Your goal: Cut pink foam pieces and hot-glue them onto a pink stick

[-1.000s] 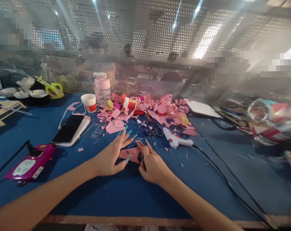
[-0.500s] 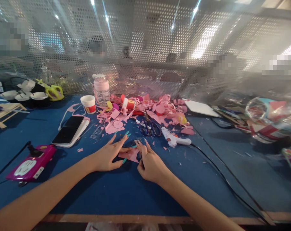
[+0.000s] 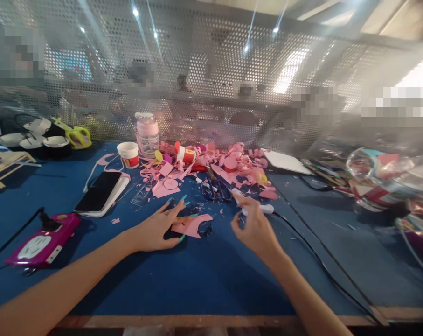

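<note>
At the far left of the blue-covered table, a light wooden frame is lying beside a cluster of black-and-white bowls and a yellow plastic piece. Nearer the front edge, a magenta power strip is sitting with a black plug in it. A black smartphone is resting on a white case just beyond, and a white paper cup with a red band is standing next to a clear jar with a pink lid.

The left hand is lying flat on the table, fingers spread, its fingertips pressing the edge of a flat pink foam cutout; its grip is open and clamped on nothing. The cutout is lying on the blue surface between the two hands, with a small dark ring-shaped piece touching its right edge.

Behind it, a heap of pink foam scraps is spreading across the middle of the table, with dark-handled scissors lying at its front.

The right hand is hovering above the table, well right of the cutout, fingers loosely curled; whether anything is pinched in that grip I cannot tell. It is covering part of a white glue gun, whose black cord is trailing toward the front right corner. At the far right, crumpled clear plastic packaging is piling up.
</note>
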### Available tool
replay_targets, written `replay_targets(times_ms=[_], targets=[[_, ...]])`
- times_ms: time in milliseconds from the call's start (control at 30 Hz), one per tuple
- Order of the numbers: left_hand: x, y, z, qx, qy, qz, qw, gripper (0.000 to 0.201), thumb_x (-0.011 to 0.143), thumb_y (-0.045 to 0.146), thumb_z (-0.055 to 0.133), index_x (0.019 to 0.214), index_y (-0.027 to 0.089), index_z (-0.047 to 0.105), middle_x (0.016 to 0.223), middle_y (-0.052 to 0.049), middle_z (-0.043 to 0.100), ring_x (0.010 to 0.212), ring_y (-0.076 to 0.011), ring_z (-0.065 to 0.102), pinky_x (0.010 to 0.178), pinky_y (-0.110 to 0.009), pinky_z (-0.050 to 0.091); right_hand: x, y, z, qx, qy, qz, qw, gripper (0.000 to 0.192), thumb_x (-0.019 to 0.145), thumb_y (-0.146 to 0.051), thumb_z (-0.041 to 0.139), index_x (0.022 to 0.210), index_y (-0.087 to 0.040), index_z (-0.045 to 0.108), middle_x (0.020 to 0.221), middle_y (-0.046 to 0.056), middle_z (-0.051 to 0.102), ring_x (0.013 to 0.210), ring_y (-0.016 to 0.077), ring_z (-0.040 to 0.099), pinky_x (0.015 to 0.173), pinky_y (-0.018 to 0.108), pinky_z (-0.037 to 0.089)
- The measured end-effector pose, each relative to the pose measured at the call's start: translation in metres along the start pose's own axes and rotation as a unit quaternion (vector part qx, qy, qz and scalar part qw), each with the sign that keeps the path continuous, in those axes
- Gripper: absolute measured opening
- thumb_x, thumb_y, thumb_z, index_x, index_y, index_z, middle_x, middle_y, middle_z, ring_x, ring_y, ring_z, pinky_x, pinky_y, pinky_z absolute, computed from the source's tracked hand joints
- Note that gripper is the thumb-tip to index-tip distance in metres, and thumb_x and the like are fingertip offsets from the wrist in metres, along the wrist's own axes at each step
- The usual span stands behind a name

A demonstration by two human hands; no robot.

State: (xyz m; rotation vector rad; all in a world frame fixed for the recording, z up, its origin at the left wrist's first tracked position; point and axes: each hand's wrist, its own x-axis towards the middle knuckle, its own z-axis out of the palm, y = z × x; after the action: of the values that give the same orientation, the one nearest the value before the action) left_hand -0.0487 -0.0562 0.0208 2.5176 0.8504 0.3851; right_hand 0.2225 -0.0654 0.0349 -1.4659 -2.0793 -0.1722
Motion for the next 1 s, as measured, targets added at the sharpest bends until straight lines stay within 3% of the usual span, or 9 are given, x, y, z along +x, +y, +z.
replay_targets(times_ms=[67, 167, 267, 367, 533, 700, 800, 1000], targets=[[0.000, 0.000, -0.001, -0.008, -0.003, 0.000, 1.000, 0.082, 0.079, 0.026, 0.046, 0.135, 0.018, -0.013, 0.130, -0.005, 0.043, 0.130, -0.0194, 0.017, 0.105, -0.048, 0.009, 0.002, 0.024, -0.012, -0.088, -0.025, 0.030, 0.995, 0.041, 0.066, -0.015, 0.046, 0.107, -0.013, 0.039, 0.104, 0.014, 0.053, 0.102, 0.0299, 0.046, 0.083, 0.043, 0.041], [0.001, 0.000, -0.001, -0.022, -0.004, -0.010, 1.000, 0.072, 0.084, 0.029, 0.040, 0.136, 0.020, -0.010, 0.131, -0.005, 0.042, 0.131, -0.0183, 0.016, 0.104, -0.049, 0.011, 0.005, 0.058, -0.020, -0.128, -0.105, 0.039, 0.985, 0.040, 0.065, -0.020, 0.048, 0.104, -0.015, 0.041, 0.102, 0.013, 0.051, 0.104, 0.0305, 0.044, 0.079, 0.042, 0.042], [0.002, -0.001, 0.002, -0.029, 0.011, -0.019, 0.999, 0.065, 0.088, 0.028, 0.033, 0.136, 0.021, -0.011, 0.129, -0.003, 0.045, 0.130, -0.0155, 0.017, 0.104, -0.048, 0.013, 0.010, 0.083, -0.014, -0.118, -0.177, 0.018, 0.977, 0.039, 0.065, -0.022, 0.049, 0.102, -0.018, 0.042, 0.102, 0.010, 0.052, 0.097, 0.0277, 0.047, 0.077, 0.039, 0.041], [0.004, -0.003, 0.005, -0.022, 0.023, -0.011, 0.999, 0.065, 0.088, 0.025, 0.031, 0.135, 0.021, -0.013, 0.126, -0.002, 0.048, 0.130, -0.0139, 0.017, 0.104, -0.048, 0.012, 0.015, 0.096, -0.004, -0.120, -0.185, 0.016, 0.975, 0.036, 0.061, -0.023, 0.051, 0.095, -0.016, 0.044, 0.098, 0.010, 0.051, 0.093, 0.0277, 0.048, 0.074, 0.039, 0.041], [0.004, -0.007, 0.008, -0.010, 0.033, -0.006, 0.999, 0.066, 0.088, 0.023, 0.032, 0.134, 0.022, -0.015, 0.125, -0.002, 0.049, 0.129, -0.0145, 0.022, 0.104, -0.047, 0.014, 0.015, 0.098, 0.001, -0.109, -0.187, 0.003, 0.976, 0.031, 0.057, -0.023, 0.052, 0.086, -0.016, 0.044, 0.087, 0.009, 0.050, 0.085, 0.0250, 0.048, 0.073, 0.037, 0.041], [0.003, -0.006, 0.008, -0.010, 0.034, -0.009, 0.999, 0.066, 0.088, 0.023, 0.033, 0.135, 0.022, -0.014, 0.125, -0.002, 0.049, 0.128, -0.0155, 0.023, 0.104, -0.046, 0.014, 0.004, 0.086, -0.015, -0.068, -0.157, -0.041, 0.984, 0.026, 0.067, -0.021, 0.045, 0.092, -0.017, 0.042, 0.090, 0.009, 0.049, 0.085, 0.0227, 0.047, 0.076, 0.035, 0.040], [0.004, -0.006, 0.008, -0.008, 0.031, -0.008, 0.999, 0.065, 0.088, 0.024, 0.031, 0.135, 0.021, -0.013, 0.125, -0.001, 0.050, 0.129, -0.0156, 0.022, 0.104, -0.046, 0.014, 0.003, 0.078, -0.021, -0.099, -0.138, -0.061, 0.984, 0.024, 0.070, -0.023, 0.046, 0.093, -0.016, 0.043, 0.092, 0.011, 0.048, 0.088, 0.0248, 0.045, 0.076, 0.037, 0.040], [0.003, -0.008, 0.010, 0.001, 0.023, -0.009, 1.000, 0.066, 0.088, 0.023, 0.031, 0.135, 0.022, -0.015, 0.129, 0.000, 0.046, 0.129, -0.0151, 0.020, 0.105, -0.044, 0.010, 0.006, 0.065, -0.022, -0.175, -0.200, -0.036, 0.963, 0.028, 0.069, -0.013, 0.040, 0.096, -0.011, 0.047, 0.097, 0.013, 0.050, 0.092, 0.0266, 0.045, 0.077, 0.041, 0.042]])
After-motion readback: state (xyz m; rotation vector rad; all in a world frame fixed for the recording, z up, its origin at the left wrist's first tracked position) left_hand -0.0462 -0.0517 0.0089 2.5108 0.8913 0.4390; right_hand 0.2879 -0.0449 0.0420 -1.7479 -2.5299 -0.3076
